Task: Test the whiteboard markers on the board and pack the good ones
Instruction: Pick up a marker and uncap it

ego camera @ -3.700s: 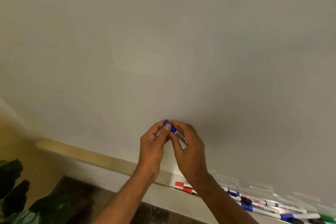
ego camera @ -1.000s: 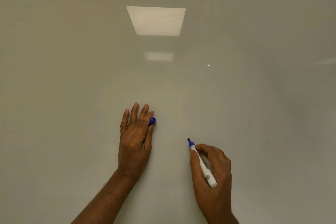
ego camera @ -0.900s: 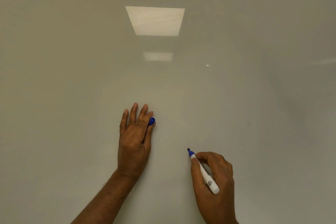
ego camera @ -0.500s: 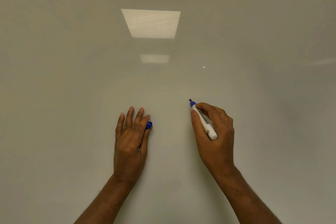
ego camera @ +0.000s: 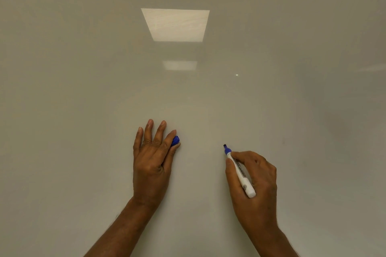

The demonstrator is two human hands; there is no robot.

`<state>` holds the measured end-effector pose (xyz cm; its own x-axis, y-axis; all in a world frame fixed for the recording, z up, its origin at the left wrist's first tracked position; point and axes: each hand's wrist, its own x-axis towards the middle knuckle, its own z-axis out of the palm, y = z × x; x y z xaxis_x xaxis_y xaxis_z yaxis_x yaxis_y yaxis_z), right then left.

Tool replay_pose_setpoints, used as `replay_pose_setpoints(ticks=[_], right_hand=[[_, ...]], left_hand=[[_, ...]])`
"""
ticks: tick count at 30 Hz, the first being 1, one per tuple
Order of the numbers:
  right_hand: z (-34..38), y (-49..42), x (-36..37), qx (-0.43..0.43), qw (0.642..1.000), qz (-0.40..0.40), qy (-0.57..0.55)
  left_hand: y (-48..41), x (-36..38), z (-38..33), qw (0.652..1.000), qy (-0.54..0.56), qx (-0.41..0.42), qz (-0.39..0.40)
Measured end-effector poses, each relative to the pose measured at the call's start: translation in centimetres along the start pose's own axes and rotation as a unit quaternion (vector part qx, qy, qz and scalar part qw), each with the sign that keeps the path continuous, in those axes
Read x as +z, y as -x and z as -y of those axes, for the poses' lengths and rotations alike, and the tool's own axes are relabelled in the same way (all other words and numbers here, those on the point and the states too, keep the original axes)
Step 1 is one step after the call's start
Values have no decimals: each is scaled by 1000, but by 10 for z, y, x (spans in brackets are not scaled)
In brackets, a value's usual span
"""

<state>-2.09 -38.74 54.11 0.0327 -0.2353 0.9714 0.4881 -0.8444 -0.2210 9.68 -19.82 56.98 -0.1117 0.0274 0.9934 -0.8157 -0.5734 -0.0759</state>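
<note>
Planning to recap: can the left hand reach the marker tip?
Likely yes: only whiteboard separates the left hand, holding the blue plastic cap, from the right hand's white blue-tipped marker.

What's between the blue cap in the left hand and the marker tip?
Nothing: only bare whiteboard separates the blue cap from the marker tip, with no ink visible there. The head view shows it.

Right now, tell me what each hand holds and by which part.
The right hand grips the uncapped marker by its barrel near the tip; the left hand pinches its blue cap between thumb and forefinger.
</note>
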Motion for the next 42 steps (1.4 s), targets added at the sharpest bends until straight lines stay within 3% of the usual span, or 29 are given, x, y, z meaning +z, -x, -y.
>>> replay_pose_setpoints(ticks=[3,7,11,15,17,19,21,25,27,31,34,42], right_hand=[[-15,25,-1,4,1000,13,5],[-40,59,-4,78,992,65,-79],[2,45,-30,158,979,61,-116],[42,34,-50,244,941,64,-224],[55,37,-56,255,926,79,-266],[64,47,-60,264,911,114,-296],[74,59,-63,275,893,150,-324],[86,85,-65,286,871,207,-341],[89,95,-65,283,868,231,-338],[95,109,-64,278,853,265,-353],[98,115,-63,281,847,267,-363],[92,134,-57,284,867,229,-339]], left_hand=[[-1,0,0,1000,3,-5,-2],[-2,-1,-1,1000,6,-7,-5],[-3,-4,-4,1000,10,-13,6],[7,-17,-21,1000,13,-8,16],[19,-28,-40,998,37,-36,20],[33,-46,-67,987,93,-130,27],[42,-65,-93,941,183,-282,32],[50,-88,-117,787,333,-519,13],[55,-96,-120,711,396,-581,12],[62,-109,-128,607,474,-638,-5],[67,-115,-134,575,496,-650,-5],[86,-118,-152,572,484,-661,36]])
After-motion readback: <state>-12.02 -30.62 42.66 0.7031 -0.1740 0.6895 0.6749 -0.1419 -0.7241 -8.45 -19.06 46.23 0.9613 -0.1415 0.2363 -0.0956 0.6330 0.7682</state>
